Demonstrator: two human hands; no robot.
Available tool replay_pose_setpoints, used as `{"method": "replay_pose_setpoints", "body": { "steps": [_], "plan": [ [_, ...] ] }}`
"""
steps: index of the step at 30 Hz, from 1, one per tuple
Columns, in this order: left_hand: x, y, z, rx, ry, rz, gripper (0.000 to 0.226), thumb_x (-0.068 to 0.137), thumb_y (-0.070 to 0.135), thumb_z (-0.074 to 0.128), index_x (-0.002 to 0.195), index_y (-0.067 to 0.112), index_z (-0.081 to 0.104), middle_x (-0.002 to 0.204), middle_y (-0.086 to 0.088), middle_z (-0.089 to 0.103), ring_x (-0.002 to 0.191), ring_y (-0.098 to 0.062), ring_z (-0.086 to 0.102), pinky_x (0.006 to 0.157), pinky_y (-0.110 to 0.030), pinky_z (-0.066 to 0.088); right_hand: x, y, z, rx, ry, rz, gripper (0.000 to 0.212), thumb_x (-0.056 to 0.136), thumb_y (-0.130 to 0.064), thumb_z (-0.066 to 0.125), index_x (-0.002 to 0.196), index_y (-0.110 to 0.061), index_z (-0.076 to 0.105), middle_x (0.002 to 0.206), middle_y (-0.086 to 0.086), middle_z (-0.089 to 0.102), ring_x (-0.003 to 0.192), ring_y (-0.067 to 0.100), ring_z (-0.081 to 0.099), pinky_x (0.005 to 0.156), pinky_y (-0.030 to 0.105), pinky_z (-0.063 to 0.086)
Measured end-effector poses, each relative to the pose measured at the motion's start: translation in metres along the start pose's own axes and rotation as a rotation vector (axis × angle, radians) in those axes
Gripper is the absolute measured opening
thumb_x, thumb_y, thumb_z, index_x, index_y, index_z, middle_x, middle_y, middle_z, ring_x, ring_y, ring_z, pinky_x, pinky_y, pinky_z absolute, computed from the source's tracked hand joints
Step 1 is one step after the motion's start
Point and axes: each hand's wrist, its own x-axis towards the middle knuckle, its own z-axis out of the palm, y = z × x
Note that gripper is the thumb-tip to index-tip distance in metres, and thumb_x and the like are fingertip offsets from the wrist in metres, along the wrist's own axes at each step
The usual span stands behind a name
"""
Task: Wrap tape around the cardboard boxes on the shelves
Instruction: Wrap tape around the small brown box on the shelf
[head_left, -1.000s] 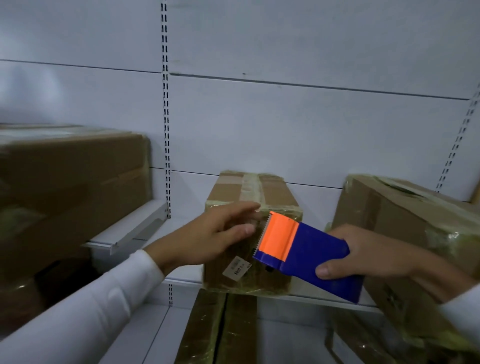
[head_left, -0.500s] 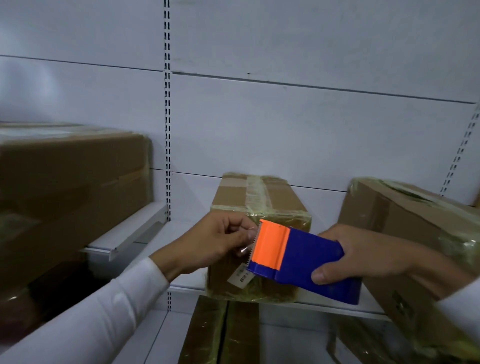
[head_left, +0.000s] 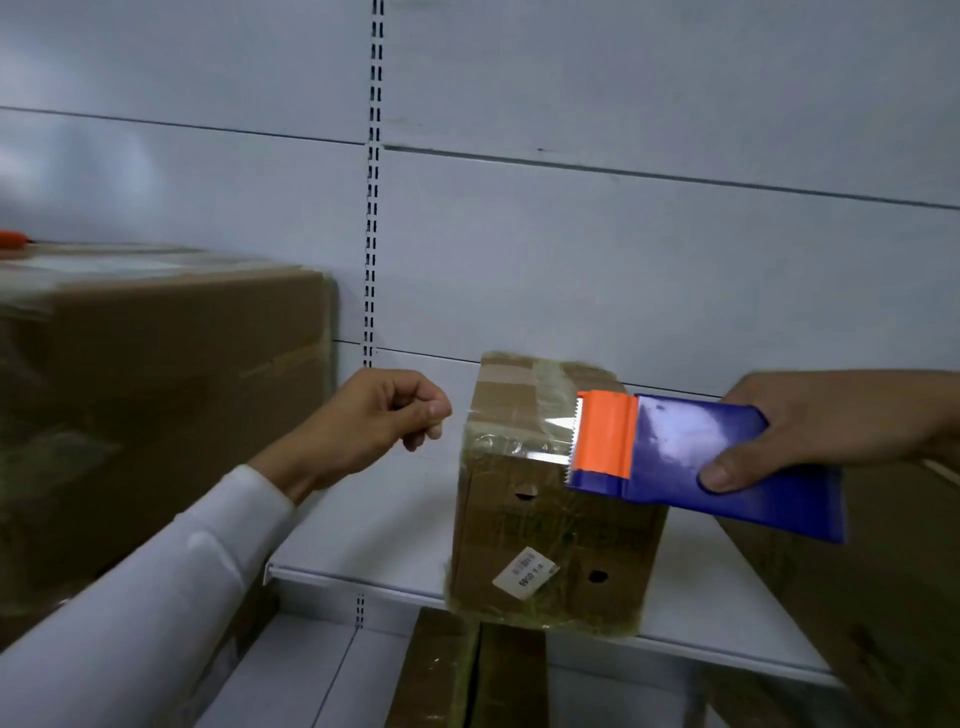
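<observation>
On the shelf (head_left: 691, 613), a tape-glossed box (head_left: 550, 525); left hand (head_left: 374, 421) pinches tape (head_left: 511, 431), right hand (head_left: 831, 426) grips dispenser (head_left: 691, 457).

Both arms reach forward, hands level and well apart.
The left hand (head_left: 371, 418), in a white sleeve, has its fingers curled with thumb and forefinger pinched together at the tips. The right hand (head_left: 826, 428) is curled in a grip, thumb underneath, fingers over the top.
</observation>
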Motion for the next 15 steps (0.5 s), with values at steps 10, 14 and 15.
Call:
{"method": "replay_pose_setpoints", "body": {
  "steps": [10,14,15],
  "plan": [
    [0.012,-0.033,0.013,0.066,0.035,-0.060,0.014,0.093,0.010,0.059,0.082,0.011,0.067,0.068,-0.003,0.066,0.059,-0.014,0.054,0.059,-0.027,0.047,0.012,-0.010,0.004,-0.024,-0.039,0.081,0.031,0.064,-0.054,0.074,0.071,-0.024,0.072,0.078,0.004,0.075,0.066,0.017,0.070,0.062,0.026,0.051],
    [0.015,-0.040,0.027,0.085,0.092,-0.077,0.007,0.093,0.019,0.060,0.093,0.017,0.067,0.077,-0.001,0.069,0.064,-0.013,0.060,0.061,-0.031,0.052,0.012,-0.010,0.007,-0.062,-0.019,0.098,0.045,0.060,-0.059,0.072,0.083,-0.020,0.070,0.079,0.000,0.076,0.070,0.017,0.073,0.062,0.022,0.052],
    [0.015,-0.039,0.029,0.140,0.135,-0.092,0.015,0.091,0.025,0.062,0.105,0.020,0.064,0.083,0.003,0.069,0.068,-0.013,0.062,0.064,-0.032,0.053,0.011,-0.010,0.007,-0.070,-0.015,0.098,0.049,0.058,-0.061,0.072,0.083,-0.020,0.070,0.079,-0.001,0.076,0.071,0.017,0.073,0.062,0.023,0.052]
  ]
}}
